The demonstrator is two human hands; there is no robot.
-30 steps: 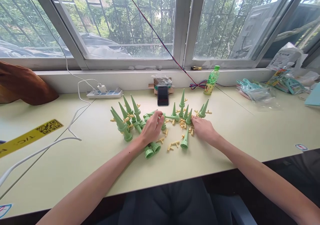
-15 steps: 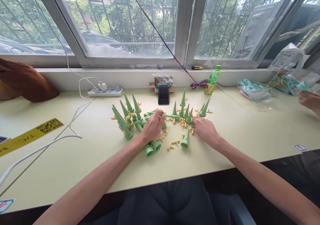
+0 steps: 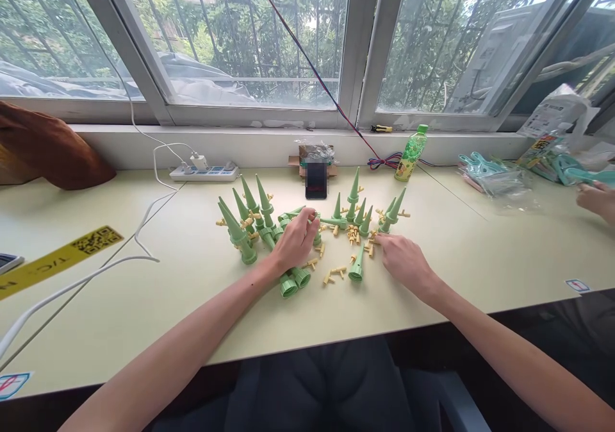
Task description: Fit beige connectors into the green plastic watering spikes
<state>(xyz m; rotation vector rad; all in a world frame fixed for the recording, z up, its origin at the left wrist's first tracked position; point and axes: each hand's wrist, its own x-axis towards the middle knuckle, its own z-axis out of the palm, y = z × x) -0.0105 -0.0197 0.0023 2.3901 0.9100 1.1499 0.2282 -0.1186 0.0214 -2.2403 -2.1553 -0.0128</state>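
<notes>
My left hand (image 3: 298, 238) is closed above the left group of green plastic watering spikes (image 3: 237, 233); whatever its curled fingers hold is hidden. On the right, my right hand (image 3: 406, 264) pinches a small yellow T-shaped valve (image 3: 375, 237) at its fingertips. Several green spikes stand point-up beyond it, some with yellow valves fitted in their sides. One loose spike (image 3: 356, 265) leans with its open threaded end toward me. A small heap of yellow valves (image 3: 353, 233) lies between the hands, and more loose valves (image 3: 334, 275) are scattered nearer to me.
A phone (image 3: 316, 181) leans on a small box at the back. Behind the spikes stand a green drink bottle (image 3: 411, 153) and a power strip (image 3: 205, 174) with white cables. At far right, a co-worker's hand (image 3: 596, 200) holds a turquoise item near bagged turquoise parts (image 3: 480, 168).
My right hand has drawn slightly toward me and right, and the yellow valve now shows at its fingertips. My left hand stays almost in place. The co-worker's turquoise item has turned.
</notes>
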